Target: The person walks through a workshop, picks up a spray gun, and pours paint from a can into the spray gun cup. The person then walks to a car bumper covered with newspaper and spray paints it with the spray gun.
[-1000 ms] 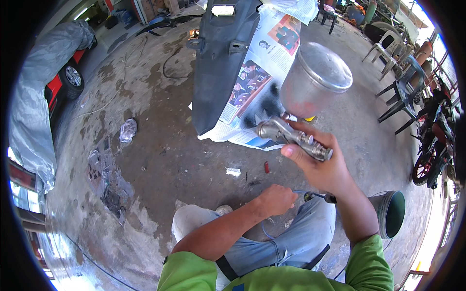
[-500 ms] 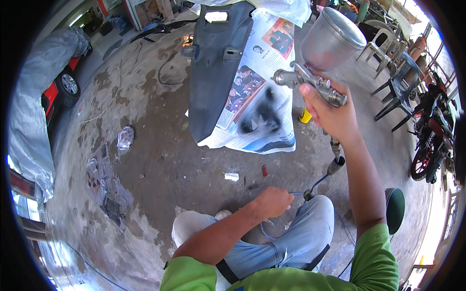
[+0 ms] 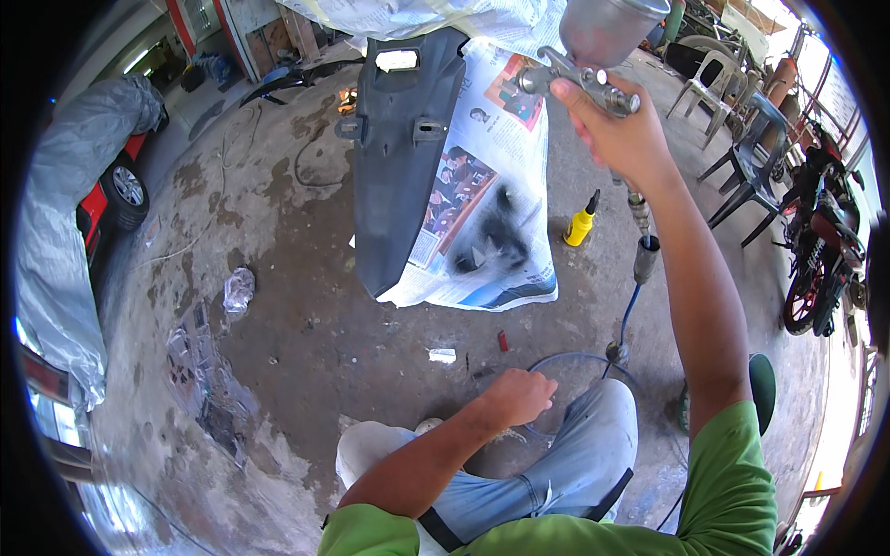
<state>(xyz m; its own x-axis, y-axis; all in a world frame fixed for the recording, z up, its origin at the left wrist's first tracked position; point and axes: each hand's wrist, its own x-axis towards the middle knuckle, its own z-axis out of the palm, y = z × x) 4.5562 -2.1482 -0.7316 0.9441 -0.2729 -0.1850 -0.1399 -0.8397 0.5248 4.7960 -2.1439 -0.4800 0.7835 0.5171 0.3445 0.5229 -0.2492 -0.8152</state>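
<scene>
My right hand [image 3: 623, 125] is wrapped round a metal spray gun [image 3: 579, 79], raised at the upper right. The gun's silver paint cup [image 3: 612, 28] is cut off by the top edge, and its nozzle points left. Left of the gun, a dark grey tapered panel [image 3: 394, 176] lies on newspaper [image 3: 508, 181] marked with black overspray. A blue air hose [image 3: 633, 306] runs down from the gun's handle. My left hand [image 3: 521, 397] is closed above my lap, beside the hose's loop; what its curled fingers hold, if anything, is hidden.
A yellow bottle [image 3: 579, 227] stands right of the newspaper. Crumpled plastic [image 3: 238, 290], a white scrap [image 3: 442, 355] and a red piece [image 3: 503, 340] lie on the floor. A covered red car [image 3: 97, 208] is at left; chairs [image 3: 756, 162] and a motorcycle [image 3: 820, 241] are at right.
My right hand and the spray gun have moved up and farther away, drawing the hose along. The yellow bottle now shows fully. My left hand stays closed in nearly the same place.
</scene>
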